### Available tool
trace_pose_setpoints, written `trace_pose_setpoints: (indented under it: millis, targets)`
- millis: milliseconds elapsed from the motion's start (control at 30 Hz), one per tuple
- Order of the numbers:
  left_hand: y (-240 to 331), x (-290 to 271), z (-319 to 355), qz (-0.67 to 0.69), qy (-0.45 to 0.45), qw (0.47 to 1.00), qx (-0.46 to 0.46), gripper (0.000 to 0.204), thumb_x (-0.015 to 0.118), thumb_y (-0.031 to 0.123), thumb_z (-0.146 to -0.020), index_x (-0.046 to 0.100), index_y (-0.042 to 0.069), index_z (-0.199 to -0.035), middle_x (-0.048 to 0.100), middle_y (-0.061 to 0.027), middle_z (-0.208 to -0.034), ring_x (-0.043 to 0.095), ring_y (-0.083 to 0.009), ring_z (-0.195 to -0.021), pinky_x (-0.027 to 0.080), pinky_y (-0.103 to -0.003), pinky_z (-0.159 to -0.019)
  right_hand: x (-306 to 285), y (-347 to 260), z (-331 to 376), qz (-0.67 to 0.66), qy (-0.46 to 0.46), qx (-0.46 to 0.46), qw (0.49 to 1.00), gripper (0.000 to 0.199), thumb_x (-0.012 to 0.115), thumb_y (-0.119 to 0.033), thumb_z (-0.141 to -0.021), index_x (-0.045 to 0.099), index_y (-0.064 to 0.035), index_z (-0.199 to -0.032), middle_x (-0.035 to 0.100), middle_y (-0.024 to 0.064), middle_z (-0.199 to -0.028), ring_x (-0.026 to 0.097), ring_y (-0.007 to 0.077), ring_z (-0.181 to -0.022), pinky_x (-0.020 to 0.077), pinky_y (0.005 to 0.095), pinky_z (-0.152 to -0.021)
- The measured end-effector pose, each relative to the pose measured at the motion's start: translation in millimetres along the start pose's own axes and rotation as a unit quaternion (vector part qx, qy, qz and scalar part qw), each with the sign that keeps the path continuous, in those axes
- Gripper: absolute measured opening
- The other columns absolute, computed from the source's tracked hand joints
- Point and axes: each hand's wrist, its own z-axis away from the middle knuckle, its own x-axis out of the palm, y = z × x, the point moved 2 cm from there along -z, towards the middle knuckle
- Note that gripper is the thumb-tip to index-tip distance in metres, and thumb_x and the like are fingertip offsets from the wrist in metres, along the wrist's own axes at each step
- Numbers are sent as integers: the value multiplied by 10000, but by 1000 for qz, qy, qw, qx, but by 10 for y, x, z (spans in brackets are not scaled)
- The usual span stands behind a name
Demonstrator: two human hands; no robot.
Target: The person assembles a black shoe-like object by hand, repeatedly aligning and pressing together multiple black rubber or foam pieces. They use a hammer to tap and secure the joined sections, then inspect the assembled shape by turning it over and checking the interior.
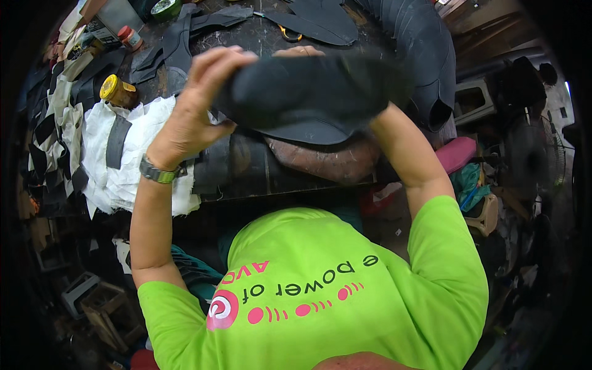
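Observation:
A black leather piece, curved like a shoe upper [296, 92], is held up over the front of the worktable, blurred by motion. My left hand [200, 98] grips its left end, fingers at the upper edge and thumb lower down. Most of my right hand [299, 52] is hidden behind the piece; only some fingers show above its top edge, and the forearm passes behind its right end. Below it lies a worn reddish-brown rounded slab [333, 159] at the table edge. Left of my left hand, a black strip [117, 142] rests on white cloth [145, 117].
Stacked curved black pieces [425, 55] stand at the right of the table. Farther back lie scissors with an orange handle [290, 35] and flat black cutouts [317, 21]. A yellow-lidded jar [117, 91] and red-lidded jar [130, 38] are at left. A fan [536, 145] stands right.

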Motion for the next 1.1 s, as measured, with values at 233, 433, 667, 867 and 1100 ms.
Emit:
trace_pose_setpoints:
  millis: [233,433,667,867,1100]
  targets:
    - [1,272,60,-218,-115,967,69,904,651,-200,-688,493,239,-1462,512,-88,-1364,466,-266,-1365,293,-473,-1234,47,-128,-376,-13,-130,132,983,803,886,-289,-679,572,-88,-1390,693,222,-1177,659,372,-1103,511,433,-971]
    - [-382,433,64,-254,-150,955,14,882,530,-219,-752,475,264,-1488,487,-70,-1455,437,-253,-1398,294,-441,-1242,-1067,-279,-34,-45,96,156,982,196,740,-84,-888,734,-76,-1083,730,86,-967,672,169,-865,530,302,-811]
    - [-431,622,-13,-379,-62,923,4,822,459,-175,-816,451,263,-1511,467,-73,-1489,398,-256,-1435,301,-451,-1213,-1779,-531,707,-379,280,143,870,198,623,-6,-932,663,-36,-1124,685,48,-908,657,154,-824,524,276,-782]
    - [-310,590,141,-56,6,945,-321,620,647,288,-979,392,141,-1524,672,-177,-1173,706,-278,-994,558,-402,-796,-1188,-618,1190,-559,223,272,751,208,754,-85,-865,693,-66,-1063,661,-45,-865,618,32,-719,492,169,-656]
    - [-361,963,222,388,162,795,-438,829,759,137,-905,253,10,-1551,691,-87,-1023,672,-167,-907,545,-270,-782,-296,-627,1633,-613,46,431,661,137,756,-52,-871,706,-48,-998,723,28,-914,682,100,-809,553,250,-791]
